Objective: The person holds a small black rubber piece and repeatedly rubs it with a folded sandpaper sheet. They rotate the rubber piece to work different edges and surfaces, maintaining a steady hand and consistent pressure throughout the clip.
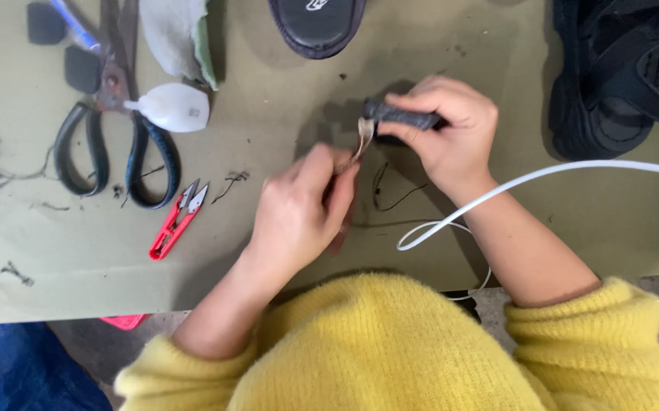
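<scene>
— What have my hands got?
— Your right hand (451, 129) grips the dark strap (402, 116) above the tabletop (268, 99); your left hand (303, 205) pinches its pale thread (363, 137). Pull gently, keeping it taut.

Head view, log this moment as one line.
right hand: grips dark strap | left hand: pinches its pale end | red snips: idle on table

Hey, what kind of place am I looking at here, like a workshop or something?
Probably a shoe-making or shoe-repair workbench. Large black-handled shears and red thread snips lie on the olive table, a black sandal sits at the right, and the hands work a dark strap.
</scene>
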